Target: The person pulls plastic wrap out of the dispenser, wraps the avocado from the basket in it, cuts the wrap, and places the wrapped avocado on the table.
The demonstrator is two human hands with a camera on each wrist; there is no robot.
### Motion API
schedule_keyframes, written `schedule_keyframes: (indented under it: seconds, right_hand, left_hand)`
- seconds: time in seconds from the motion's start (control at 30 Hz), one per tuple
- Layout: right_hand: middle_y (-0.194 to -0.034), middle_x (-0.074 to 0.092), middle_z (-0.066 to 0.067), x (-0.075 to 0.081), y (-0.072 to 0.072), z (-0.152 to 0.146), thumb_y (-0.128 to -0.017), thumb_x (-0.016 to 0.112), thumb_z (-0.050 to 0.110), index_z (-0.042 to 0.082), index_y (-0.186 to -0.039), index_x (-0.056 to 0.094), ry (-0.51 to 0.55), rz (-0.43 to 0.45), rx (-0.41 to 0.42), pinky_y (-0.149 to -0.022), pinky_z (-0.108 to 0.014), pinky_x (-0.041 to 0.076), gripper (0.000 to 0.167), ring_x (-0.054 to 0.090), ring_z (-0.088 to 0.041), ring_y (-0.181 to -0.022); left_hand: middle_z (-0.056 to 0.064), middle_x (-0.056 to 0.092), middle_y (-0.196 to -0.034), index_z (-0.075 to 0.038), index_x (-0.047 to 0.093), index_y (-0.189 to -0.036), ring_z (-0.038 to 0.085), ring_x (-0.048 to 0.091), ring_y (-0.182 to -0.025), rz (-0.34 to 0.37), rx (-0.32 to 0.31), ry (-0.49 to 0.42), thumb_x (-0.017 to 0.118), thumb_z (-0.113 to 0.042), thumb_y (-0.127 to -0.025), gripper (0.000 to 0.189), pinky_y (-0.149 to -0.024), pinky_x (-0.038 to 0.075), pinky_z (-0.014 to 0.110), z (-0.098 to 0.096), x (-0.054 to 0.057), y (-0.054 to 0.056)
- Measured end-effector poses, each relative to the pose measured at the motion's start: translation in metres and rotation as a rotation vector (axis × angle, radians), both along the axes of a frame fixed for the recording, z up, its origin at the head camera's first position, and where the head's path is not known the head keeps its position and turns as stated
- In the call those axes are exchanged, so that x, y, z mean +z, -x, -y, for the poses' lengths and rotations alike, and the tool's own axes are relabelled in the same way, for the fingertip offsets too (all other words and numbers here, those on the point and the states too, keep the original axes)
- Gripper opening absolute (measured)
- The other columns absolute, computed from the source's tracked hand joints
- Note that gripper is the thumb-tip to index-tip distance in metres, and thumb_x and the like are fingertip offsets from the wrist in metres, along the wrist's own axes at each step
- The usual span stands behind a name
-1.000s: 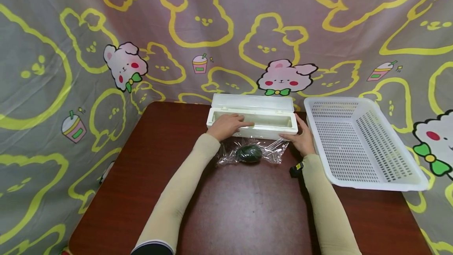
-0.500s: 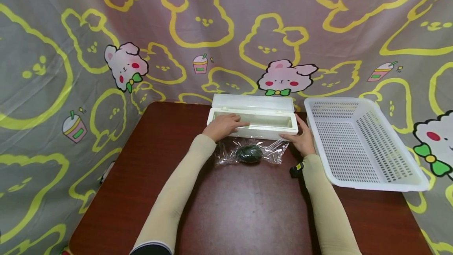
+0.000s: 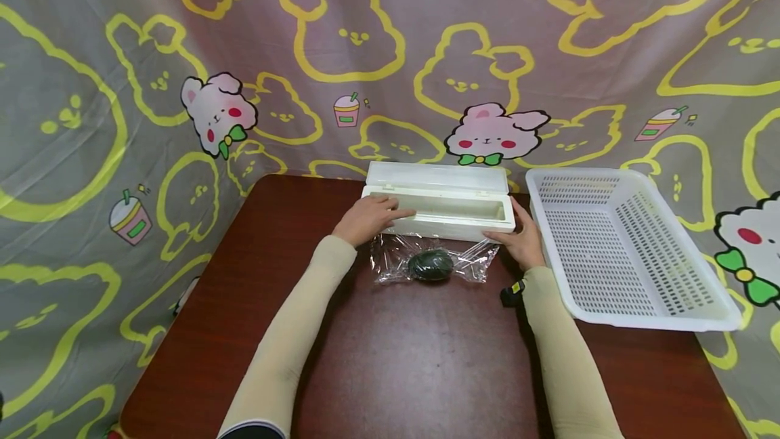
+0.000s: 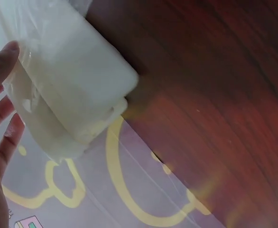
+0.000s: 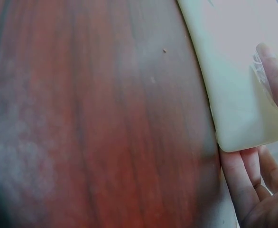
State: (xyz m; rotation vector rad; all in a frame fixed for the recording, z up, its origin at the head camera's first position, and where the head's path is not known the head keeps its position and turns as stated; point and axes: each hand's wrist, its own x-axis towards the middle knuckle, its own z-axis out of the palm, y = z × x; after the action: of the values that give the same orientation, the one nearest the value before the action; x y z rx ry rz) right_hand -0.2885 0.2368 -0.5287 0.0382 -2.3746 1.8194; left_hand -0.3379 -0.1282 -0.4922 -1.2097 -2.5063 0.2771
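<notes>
A long white box (image 3: 439, 230) stands near the back of the table with its lid (image 3: 435, 176) tipped back. Clear plastic film (image 3: 390, 259) spreads along its front, around a dark green oval thing (image 3: 430, 265). My left hand (image 3: 365, 219) lies over the box's left end, fingers reaching across the opening. In the left wrist view, its thumb touches film (image 4: 31, 90) at the box edge and the fingers are spread. My right hand (image 3: 525, 239) grips the right end. In the right wrist view, the thumb is on one face of the box (image 5: 234, 95), fingers at the end.
A white perforated basket (image 3: 551, 276) stands right of the box, close to my right hand. A small black thing with a yellow mark (image 3: 510, 295) is by my right wrist. A patterned cloth (image 3: 365, 53) hangs behind the brown table (image 3: 426, 358).
My left hand has slid left along the box opening to its left end. The right hand, the box and the dark green thing stay in place.
</notes>
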Motion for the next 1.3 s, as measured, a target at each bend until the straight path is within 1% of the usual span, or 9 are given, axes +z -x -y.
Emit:
schedule_keyframes:
  seconds: [0.13, 0.3, 0.43, 0.5, 0.7, 0.9, 1.0, 1.3]
  right_hand:
    - [-0.15, 0.045, -0.033, 0.0, 0.0, -0.001, -0.079, 0.085, -0.006, 0.002, -0.162, 0.029, 0.001, -0.005, 0.004, -0.086, -0.006, 0.044, 0.1, 0.05, -0.043, -0.128]
    - [-0.15, 0.046, -0.032, -0.002, 0.002, -0.001, -0.079, 0.086, -0.006, 0.002, -0.162, 0.029, -0.001, -0.005, 0.007, -0.086, -0.006, 0.044, 0.101, 0.05, -0.041, -0.127]
    - [-0.15, 0.047, -0.032, -0.003, 0.002, -0.002, -0.079, 0.086, -0.005, 0.003, -0.162, 0.029, 0.005, -0.001, 0.007, -0.085, -0.006, 0.045, 0.101, 0.051, -0.034, -0.122]
    - [-0.15, 0.047, -0.031, -0.004, 0.002, -0.002, -0.079, 0.086, -0.005, 0.003, -0.162, 0.029, 0.004, -0.005, 0.008, -0.085, -0.006, 0.046, 0.102, 0.052, -0.032, -0.121]
    - [-0.149, 0.047, -0.032, -0.004, 0.003, -0.003, -0.078, 0.086, -0.006, 0.005, -0.163, 0.029, 0.014, -0.012, 0.012, -0.085, -0.006, 0.047, 0.102, 0.053, -0.033, -0.122]
    - [-0.148, 0.048, -0.032, -0.006, 0.004, -0.003, -0.078, 0.087, -0.005, 0.003, -0.162, 0.03, 0.004, -0.011, 0.007, -0.085, -0.006, 0.047, 0.102, 0.053, -0.024, -0.116]
    - [-0.148, 0.048, -0.032, -0.007, 0.005, -0.004, -0.079, 0.086, -0.006, 0.003, -0.162, 0.029, 0.007, -0.01, 0.01, -0.085, -0.006, 0.046, 0.102, 0.053, -0.026, -0.117]
    - [-0.15, 0.045, -0.032, -0.005, 0.003, -0.003, -0.079, 0.086, -0.006, 0.003, -0.163, 0.029, 0.013, -0.001, 0.013, -0.087, -0.006, 0.045, 0.101, 0.05, -0.039, -0.127]
  left_hand:
    - [-0.003, 0.063, -0.113, -0.041, 0.051, -0.15, 0.018, 0.063, -0.108, -0.008, 0.004, 0.004, 0.071, -0.033, -0.1, 0.055, -0.091, 0.056, 0.033, 0.006, -0.002, 0.0]
    - [-0.003, 0.062, -0.111, -0.041, 0.051, -0.15, 0.018, 0.062, -0.105, -0.022, -0.004, -0.003, 0.072, -0.031, -0.099, 0.056, -0.084, 0.057, 0.032, 0.009, -0.004, 0.0]
    - [-0.003, 0.063, -0.111, -0.041, 0.052, -0.149, 0.018, 0.063, -0.105, -0.033, -0.012, -0.018, 0.074, -0.03, -0.098, 0.057, -0.081, 0.057, 0.031, 0.011, -0.004, 0.0]
    - [-0.003, 0.063, -0.111, -0.04, 0.052, -0.149, 0.018, 0.063, -0.105, -0.032, -0.012, -0.023, 0.074, -0.03, -0.097, 0.057, -0.079, 0.057, 0.031, 0.012, -0.004, 0.0]
    - [-0.003, 0.063, -0.113, -0.041, 0.053, -0.149, 0.019, 0.062, -0.107, -0.016, -0.005, -0.033, 0.074, -0.027, -0.098, 0.057, -0.077, 0.055, 0.033, 0.015, -0.006, 0.001]
    - [-0.003, 0.064, -0.114, -0.041, 0.052, -0.15, 0.02, 0.061, -0.108, -0.003, 0.003, -0.033, 0.073, -0.025, -0.099, 0.058, -0.076, 0.054, 0.032, 0.018, -0.005, 0.0]
    - [-0.003, 0.064, -0.114, -0.041, 0.052, -0.15, 0.019, 0.061, -0.108, -0.006, 0.003, -0.03, 0.073, -0.024, -0.099, 0.058, -0.077, 0.054, 0.031, 0.02, -0.004, -0.001]
    - [-0.003, 0.064, -0.115, -0.041, 0.052, -0.15, 0.018, 0.06, -0.108, 0.004, 0.014, -0.022, 0.067, -0.024, -0.102, 0.053, -0.084, 0.053, 0.031, 0.026, -0.006, 0.0]
